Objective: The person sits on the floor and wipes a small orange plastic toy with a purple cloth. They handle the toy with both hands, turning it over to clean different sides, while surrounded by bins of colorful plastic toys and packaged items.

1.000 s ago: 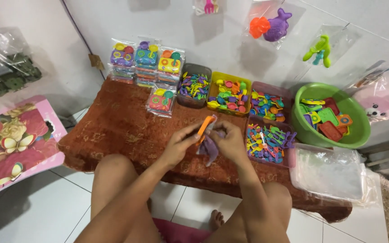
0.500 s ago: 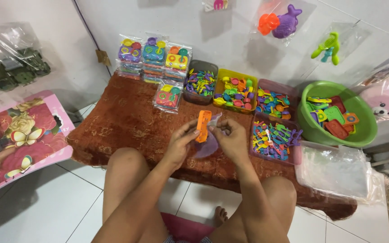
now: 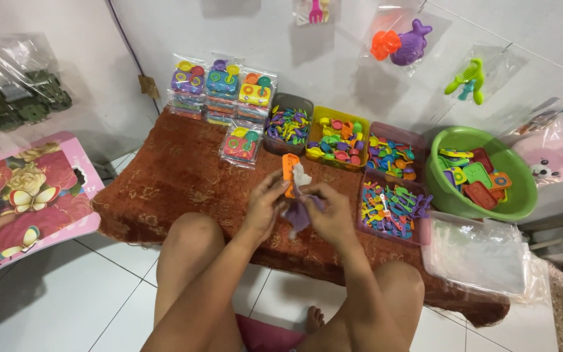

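Observation:
My left hand and my right hand meet above the brown cloth-covered low table. Between them they hold an orange flat plastic toy, upright, together with a clear plastic bag and a purple toy piece. The left fingers pinch the orange toy's lower edge; the right fingers grip the bag and the purple piece. My bare knees frame the hands from below.
Several trays of small coloured toys line the table's back, with sealed toy packs to their left. A green basin of larger pieces stands right. Clear bags lie front right. A pink floral stool stands left.
Both hands with the orange toy have drifted slightly up and toward the trays; the bag now shows white beside the orange piece. The camera view shifted a little.

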